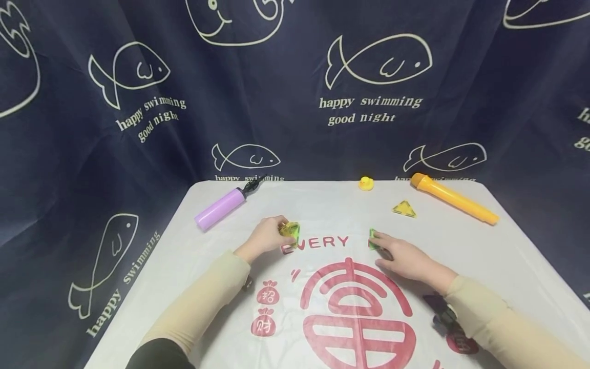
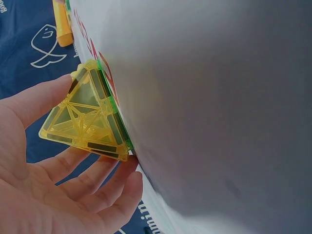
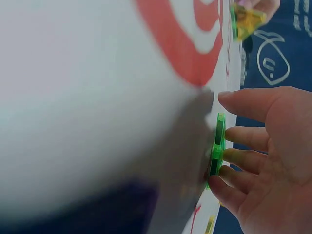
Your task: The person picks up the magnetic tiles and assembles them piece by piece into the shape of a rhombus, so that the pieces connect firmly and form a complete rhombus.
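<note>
My left hand [image 1: 266, 237] holds a small pyramid [image 1: 290, 231] of see-through yellow magnetic tiles with a green tile as its base. In the left wrist view the thumb lies on one side of the pyramid [image 2: 90, 114] and the fingers reach under the other, with the green base against the table. Across the lettering, my right hand [image 1: 407, 258] has its fingertips at a green magnetic tile [image 1: 372, 239] lying on the table. The right wrist view shows those fingers loosely extended along the edge of the green tile [image 3: 218, 146], the thumb apart from it.
A yellow triangle tile [image 1: 404, 209] lies beyond my right hand. Along the back are a purple hand pump [image 1: 221, 208], a rubber duck [image 1: 366, 183] and an orange-yellow stick [image 1: 456, 199]. The white tablecloth [image 1: 461, 246] bears red print; a dark fish-print curtain [image 1: 286, 92] hangs behind.
</note>
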The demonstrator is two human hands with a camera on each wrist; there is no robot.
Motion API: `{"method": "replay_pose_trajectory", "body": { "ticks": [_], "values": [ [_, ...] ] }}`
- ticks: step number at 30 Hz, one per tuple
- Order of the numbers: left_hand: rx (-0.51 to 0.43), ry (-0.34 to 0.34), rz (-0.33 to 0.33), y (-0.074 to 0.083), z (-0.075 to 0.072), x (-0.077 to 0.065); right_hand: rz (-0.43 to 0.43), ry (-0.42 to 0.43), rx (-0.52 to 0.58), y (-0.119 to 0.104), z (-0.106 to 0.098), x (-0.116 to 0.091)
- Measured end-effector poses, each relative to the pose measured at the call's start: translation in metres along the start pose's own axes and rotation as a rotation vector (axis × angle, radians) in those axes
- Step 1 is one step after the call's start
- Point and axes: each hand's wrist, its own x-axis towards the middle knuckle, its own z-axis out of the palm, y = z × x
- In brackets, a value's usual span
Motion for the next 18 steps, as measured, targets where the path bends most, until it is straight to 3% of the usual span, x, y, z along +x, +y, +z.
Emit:
{"method": "replay_pose_trajectory", "body": {
  "ticks": [9, 18],
  "values": [
    [0.003, 0.016, -0.009, 0.0, 0.004, -0.007, -0.064, -0.05, -0.012, -0.032, 0.015, 0.015],
    [-0.028, 0.017, -0.007, 0.001, 0.006, -0.006, -0.046, -0.049, -0.004, -0.038, 0.017, 0.014]
  ]
}}
